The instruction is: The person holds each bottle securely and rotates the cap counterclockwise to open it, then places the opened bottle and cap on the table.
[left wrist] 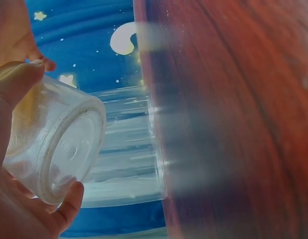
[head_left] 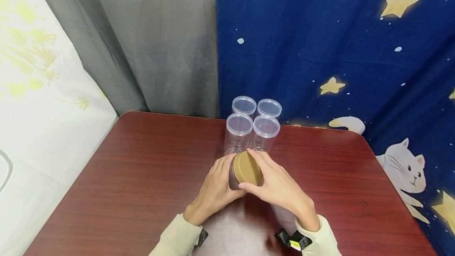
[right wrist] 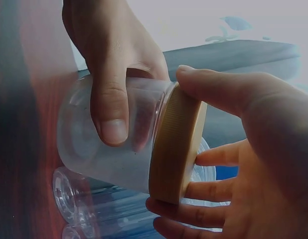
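Observation:
Between both hands is a clear plastic jar (right wrist: 139, 117) with a ribbed gold screw lid (head_left: 247, 168), raised off the table and tilted. My left hand (head_left: 217, 183) grips the jar's body, its thumb along the side. In the left wrist view the jar's round base (left wrist: 77, 149) shows, with fingers curled below it. My right hand (head_left: 281, 181) holds the lid by its rim, thumb on one edge and fingertips on the other. Right behind them stand clear jars with clear lids in two rows, among them a front left jar (head_left: 239, 133) and a front right jar (head_left: 266, 131).
The reddish-brown wooden table (head_left: 160, 149) extends to both sides of the hands. Along its far edge hang a grey curtain (head_left: 167, 50) and a blue star-patterned curtain (head_left: 284, 42). A white cloth (head_left: 42, 121) borders the left side.

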Tool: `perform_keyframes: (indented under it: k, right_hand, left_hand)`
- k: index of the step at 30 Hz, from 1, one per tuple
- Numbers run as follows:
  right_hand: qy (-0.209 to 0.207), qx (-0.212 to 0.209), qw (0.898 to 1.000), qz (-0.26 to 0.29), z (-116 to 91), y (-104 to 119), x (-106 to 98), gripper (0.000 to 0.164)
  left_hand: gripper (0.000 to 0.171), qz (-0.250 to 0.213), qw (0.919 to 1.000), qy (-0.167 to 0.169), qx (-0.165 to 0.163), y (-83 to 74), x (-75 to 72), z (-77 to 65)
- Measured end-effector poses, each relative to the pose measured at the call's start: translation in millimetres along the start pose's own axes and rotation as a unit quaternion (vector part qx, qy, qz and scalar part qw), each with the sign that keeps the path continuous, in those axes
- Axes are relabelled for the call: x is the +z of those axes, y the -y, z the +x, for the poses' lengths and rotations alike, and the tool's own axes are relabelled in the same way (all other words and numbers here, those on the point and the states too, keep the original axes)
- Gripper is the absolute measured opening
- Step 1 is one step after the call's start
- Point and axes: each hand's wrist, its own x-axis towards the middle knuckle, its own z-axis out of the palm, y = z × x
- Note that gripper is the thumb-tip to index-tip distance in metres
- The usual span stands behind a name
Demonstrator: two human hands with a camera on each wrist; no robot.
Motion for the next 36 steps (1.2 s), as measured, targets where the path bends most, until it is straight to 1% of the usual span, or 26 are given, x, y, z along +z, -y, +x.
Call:
perform_keyframes:
  k: [6,14,21,30,33,36]
  right_hand:
    - [0.004,-0.016,1.0,0.013,0.0,-1.5,-2.8,0.087]
    - [0.013,-0.023,0.999,0.028,-0.7,-3.5,-4.2,0.087]
    - [0.02,-0.031,0.998,0.045,-0.6,-5.4,-5.0,0.089]
    - [0.029,-0.07,0.995,0.057,-0.7,-7.5,-4.8,0.092]
    - [0.033,-0.066,0.995,0.069,-0.2,-7.3,-4.4,0.094]
    - [0.024,-0.034,0.997,0.063,0.2,-5.2,-4.1,0.093]
  left_hand:
    - [0.095,-0.004,1.0,0.002,-0.001,-0.7,-1.0,0.9]
    - [0.094,-0.012,0.9999,0.01,-0.006,-1.0,-1.7,1.4]
    - [0.095,-0.016,0.9996,0.02,-0.015,-2.0,-2.3,1.9]
    - [0.098,-0.017,0.9996,0.016,-0.016,-1.8,-2.7,1.6]
    - [0.097,-0.016,0.9996,0.014,-0.016,-1.7,-2.9,1.1]
    - [0.097,-0.011,0.9998,0.007,-0.014,-1.6,-2.5,1.0]
